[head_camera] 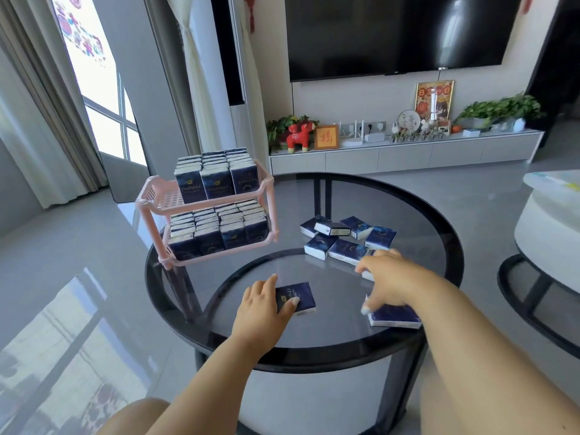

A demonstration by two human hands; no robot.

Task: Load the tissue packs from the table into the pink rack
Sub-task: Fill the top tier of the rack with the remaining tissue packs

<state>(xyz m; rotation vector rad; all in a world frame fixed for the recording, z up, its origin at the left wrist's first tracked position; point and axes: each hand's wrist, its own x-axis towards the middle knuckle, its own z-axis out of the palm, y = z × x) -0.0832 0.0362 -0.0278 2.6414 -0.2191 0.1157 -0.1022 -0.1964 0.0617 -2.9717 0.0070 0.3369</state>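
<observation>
A pink two-tier rack [147, 196] stands at the left of the round glass table [439, 221], both tiers packed with upright dark blue tissue packs [216, 180]. Several loose packs [345, 237] lie in a cluster near the table's middle. My left hand [262, 304] grips one flat pack [298, 296] near the front, thumb on its top. My right hand [389, 279] reaches over another pack [395, 317] at the front right, fingertips on a partly hidden pack beneath; I cannot tell whether it grips anything.
A white round side table [546, 233] stands to the right. Behind is a low TV cabinet [408, 152] with ornaments and plants, under a wall TV. My knee [138, 416] shows at the bottom left. Grey floor surrounds the table.
</observation>
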